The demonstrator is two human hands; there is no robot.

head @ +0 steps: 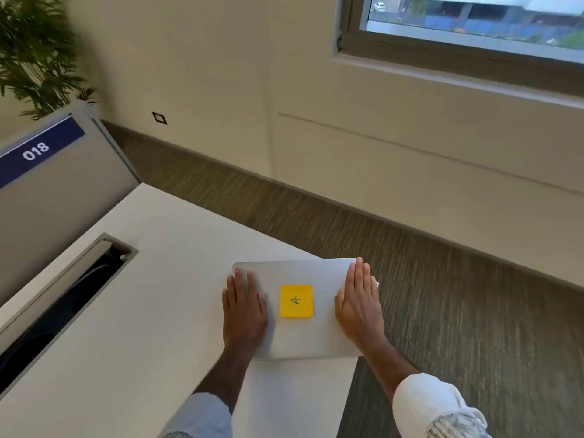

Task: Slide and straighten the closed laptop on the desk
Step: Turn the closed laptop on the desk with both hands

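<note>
A closed silver laptop [300, 336] lies at the right corner of the white desk [142, 311]. Its far right corner reaches past the desk's edge over the carpet. A yellow sticky note [296, 300] with a handwritten mark is stuck to the middle of the lid. My left hand [244, 311] rests flat on the lid's left part, fingers together and pointing away from me. My right hand [360, 306] rests flat along the lid's right edge. Neither hand curls around the laptop.
A long open cable slot [63, 298] is cut into the desk at the left. A grey partition [47, 197] labelled 018 stands behind it, with a plant [34, 52] beyond. Carpet floor [474, 311] lies right of the desk's edge, below a wall and window.
</note>
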